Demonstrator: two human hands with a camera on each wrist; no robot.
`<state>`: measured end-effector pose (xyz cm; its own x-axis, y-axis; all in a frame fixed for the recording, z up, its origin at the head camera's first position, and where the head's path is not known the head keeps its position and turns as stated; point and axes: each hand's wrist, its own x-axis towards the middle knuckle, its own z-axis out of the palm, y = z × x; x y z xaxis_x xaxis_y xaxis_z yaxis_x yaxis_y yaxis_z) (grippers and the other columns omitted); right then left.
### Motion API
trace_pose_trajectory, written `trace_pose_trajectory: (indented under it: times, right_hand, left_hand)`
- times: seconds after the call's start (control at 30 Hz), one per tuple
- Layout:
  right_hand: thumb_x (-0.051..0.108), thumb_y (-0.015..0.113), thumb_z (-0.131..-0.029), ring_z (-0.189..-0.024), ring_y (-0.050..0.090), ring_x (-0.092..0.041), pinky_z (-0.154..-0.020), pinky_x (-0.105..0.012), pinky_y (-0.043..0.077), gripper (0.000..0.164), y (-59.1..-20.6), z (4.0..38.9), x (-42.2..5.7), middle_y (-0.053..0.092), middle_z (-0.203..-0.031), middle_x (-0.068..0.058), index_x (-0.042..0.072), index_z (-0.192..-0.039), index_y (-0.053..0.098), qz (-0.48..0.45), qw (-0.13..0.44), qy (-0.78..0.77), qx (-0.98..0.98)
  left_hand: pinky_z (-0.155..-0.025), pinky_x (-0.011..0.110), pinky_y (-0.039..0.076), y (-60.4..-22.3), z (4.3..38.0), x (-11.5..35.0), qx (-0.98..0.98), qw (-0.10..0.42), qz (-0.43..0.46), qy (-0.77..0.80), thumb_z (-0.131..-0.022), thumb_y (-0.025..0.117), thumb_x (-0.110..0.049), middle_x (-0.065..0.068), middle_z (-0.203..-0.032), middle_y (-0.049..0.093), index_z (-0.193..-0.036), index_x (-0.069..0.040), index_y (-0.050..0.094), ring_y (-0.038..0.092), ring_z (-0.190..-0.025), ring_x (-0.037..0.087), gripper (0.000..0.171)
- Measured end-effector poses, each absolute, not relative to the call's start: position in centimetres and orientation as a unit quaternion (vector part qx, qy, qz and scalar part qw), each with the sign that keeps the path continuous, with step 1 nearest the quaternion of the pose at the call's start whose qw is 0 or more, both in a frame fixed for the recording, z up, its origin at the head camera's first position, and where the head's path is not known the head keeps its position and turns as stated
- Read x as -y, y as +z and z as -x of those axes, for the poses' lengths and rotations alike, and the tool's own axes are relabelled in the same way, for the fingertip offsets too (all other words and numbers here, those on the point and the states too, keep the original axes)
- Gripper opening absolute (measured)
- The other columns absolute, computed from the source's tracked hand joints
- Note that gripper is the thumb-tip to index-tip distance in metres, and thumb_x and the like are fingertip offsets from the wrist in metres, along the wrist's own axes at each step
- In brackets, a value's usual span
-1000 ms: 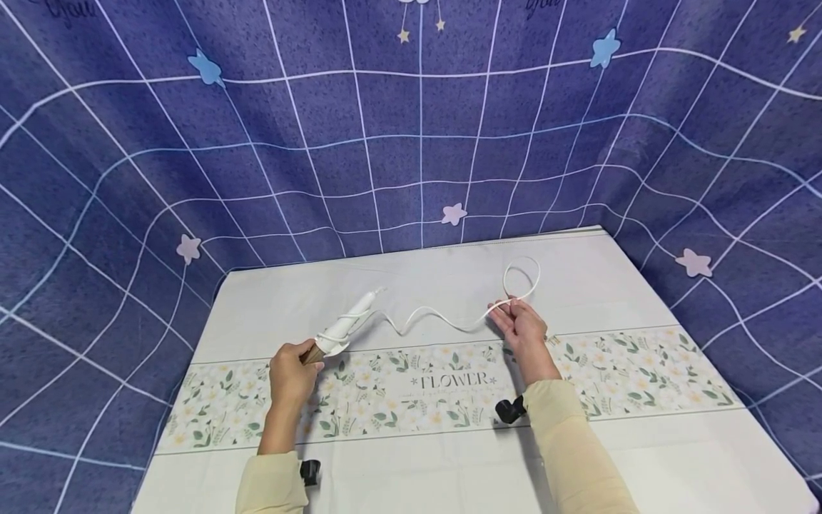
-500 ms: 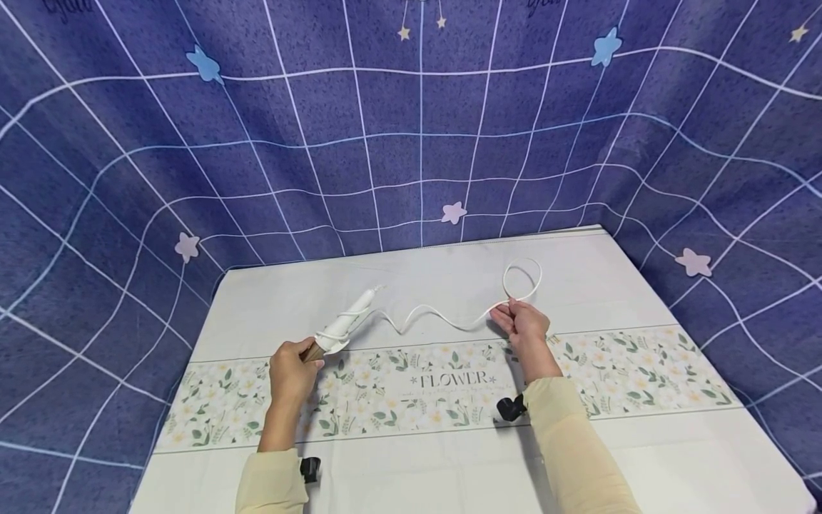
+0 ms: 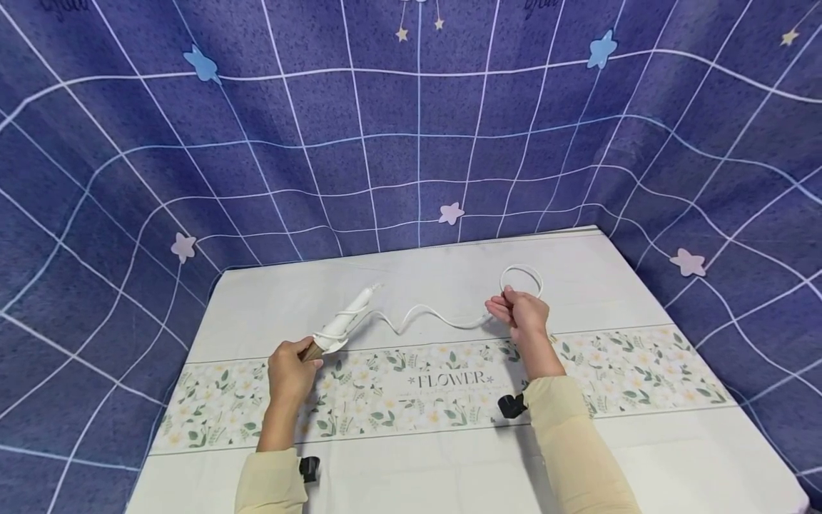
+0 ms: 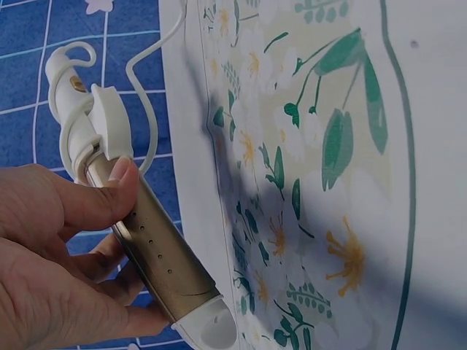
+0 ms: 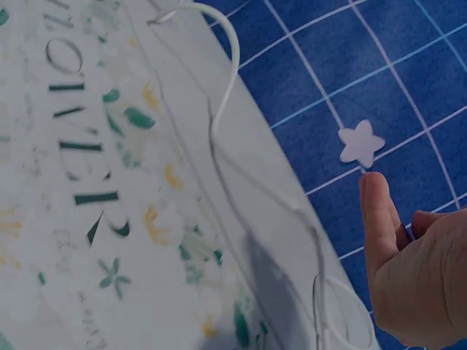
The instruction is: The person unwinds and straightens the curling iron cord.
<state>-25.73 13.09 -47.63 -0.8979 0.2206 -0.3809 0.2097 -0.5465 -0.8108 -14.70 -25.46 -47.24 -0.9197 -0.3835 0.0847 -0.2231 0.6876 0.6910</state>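
Two beige sleeves are reaching in from the near edge, and black devices are jutting from the wrists. The left hand is holding a white-and-gold appliance, its grip closing round the gold-brown handle, with the thumb lying along one side and the fingers curling underneath. The appliance is tilting over the left half of the counter, its white barrel pointing away and to the right; whether its tip is touching the surface I cannot tell. A white cord is winding round the barrel, then running rightward in loose waves toward the right hand. That hand's grip is standing wide, its fingers extending leftward; the cord is passing close by, partly hidden behind the hand in the head view, and I cannot tell whether they are touching. Just beyond, the cord is curving into a loop. Beneath all this, a floral band bearing the word FLOWER is crossing the white counter. Farthest back, a blue curtain is hanging behind the counter, showing pale grid lines and stars.
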Motion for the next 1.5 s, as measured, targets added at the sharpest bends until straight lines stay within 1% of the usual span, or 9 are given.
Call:
trace_pose_trajectory:
  times: [0.2, 0.37, 0.5, 0.63, 0.73, 0.9, 1.07, 1.3, 1.5]
  right_hand:
    - [0.01, 0.052, -0.099, -0.077, 0.072, -0.031, -0.078, -0.039, 0.056, 0.017, -46.7, 25.2, -12.6, 0.07, -0.079, -0.018, -0.006, -0.103, 0.055, 0.198, -0.037, 0.853, 0.481]
    - [0.011, 0.05, -0.1, -0.088, 0.069, -0.036, -0.085, -0.042, 0.053, 0.018, -46.3, 24.8, -12.0, 0.067, -0.095, -0.024, -0.007, -0.105, 0.053, 0.169, -0.071, 0.859, 0.478]
    - [0.011, 0.049, -0.101, -0.094, 0.067, -0.039, -0.087, -0.043, 0.052, 0.019, -46.4, 24.6, -10.8, 0.058, -0.115, -0.037, -0.007, -0.105, 0.052, 0.148, -0.096, 0.864, 0.472]
    - [0.009, 0.047, -0.101, -0.094, 0.067, -0.04, -0.086, -0.043, 0.052, 0.024, -46.8, 24.2, -9.6, 0.048, -0.127, -0.041, -0.012, -0.113, 0.051, 0.127, -0.123, 0.866, 0.467]
    - [0.008, 0.047, -0.101, -0.092, 0.068, -0.039, -0.084, -0.043, 0.053, 0.029, -47.2, 23.9, -8.7, 0.049, -0.125, -0.041, -0.015, -0.119, 0.049, 0.117, -0.137, 0.865, 0.469]
    - [0.009, 0.048, -0.101, -0.097, 0.066, -0.041, -0.085, -0.043, 0.054, 0.038, -47.8, 23.5, -7.0, 0.052, -0.124, -0.039, -0.017, -0.128, 0.044, 0.114, -0.155, 0.865, 0.464]
    - [0.009, 0.046, -0.102, -0.102, 0.064, -0.042, -0.086, -0.04, 0.054, 0.045, -48.2, 23.1, -5.4, 0.046, -0.131, -0.04, -0.017, -0.138, 0.036, 0.103, -0.183, 0.861, 0.463]
    - [0.01, 0.047, -0.102, -0.101, 0.065, -0.041, -0.087, -0.041, 0.054, 0.044, -48.5, 22.7, -3.7, 0.048, -0.129, -0.039, -0.016, -0.136, 0.038, 0.087, -0.208, 0.857, 0.464]
    - [0.01, 0.045, -0.102, -0.108, 0.061, -0.043, -0.089, -0.04, 0.053, 0.045, -48.5, 22.5, -2.7, 0.045, -0.132, -0.039, -0.015, -0.138, 0.036, 0.062, -0.229, 0.856, 0.459]
  left_hand:
    - [-0.09, 0.053, 0.047, -47.0, 14.6, 25.4, 0.91, 0.109, -0.169, -0.362, -0.077, 0.074, 0.004, 0.024, -0.111, 0.058, -0.127, 0.002, 0.059, 0.058, -0.103, 0.045, 0.052]
    - [-0.092, 0.053, 0.046, -46.9, 14.7, 25.4, 0.911, 0.115, -0.168, -0.359, -0.078, 0.074, 0.004, 0.024, -0.111, 0.059, -0.127, 0.001, 0.06, 0.058, -0.104, 0.044, 0.051]
    - [-0.091, 0.053, 0.046, -46.7, 14.7, 25.3, 0.911, 0.122, -0.164, -0.359, -0.077, 0.074, 0.005, 0.024, -0.11, 0.059, -0.126, 0.002, 0.06, 0.059, -0.102, 0.044, 0.051]
    - [-0.09, 0.052, 0.047, -46.6, 14.7, 25.2, 0.911, 0.124, -0.159, -0.36, -0.077, 0.075, 0.005, 0.025, -0.109, 0.059, -0.126, 0.002, 0.06, 0.059, -0.102, 0.044, 0.051]
    - [-0.09, 0.052, 0.047, -46.5, 14.7, 25.1, 0.911, 0.121, -0.155, -0.362, -0.078, 0.075, 0.004, 0.025, -0.11, 0.059, -0.126, 0.002, 0.06, 0.059, -0.102, 0.043, 0.051]
    - [-0.089, 0.052, 0.047, -46.4, 14.8, 24.8, 0.912, 0.117, -0.146, -0.366, -0.078, 0.074, 0.004, 0.025, -0.11, 0.059, -0.127, 0.002, 0.06, 0.058, -0.102, 0.043, 0.051]
    - [-0.089, 0.052, 0.048, -46.3, 15.0, 24.7, 0.911, 0.116, -0.143, -0.369, -0.078, 0.074, 0.005, 0.025, -0.11, 0.058, -0.127, 0.002, 0.059, 0.058, -0.102, 0.044, 0.051]
    - [-0.089, 0.051, 0.048, -46.1, 15.0, 24.5, 0.911, 0.117, -0.145, -0.369, -0.078, 0.075, 0.005, 0.024, -0.11, 0.059, -0.126, 0.001, 0.06, 0.059, -0.102, 0.043, 0.051]
    - [-0.089, 0.051, 0.049, -45.9, 15.0, 24.2, 0.909, 0.121, -0.143, -0.373, -0.078, 0.075, 0.005, 0.024, -0.109, 0.059, -0.127, 0.001, 0.06, 0.059, -0.101, 0.043, 0.051]
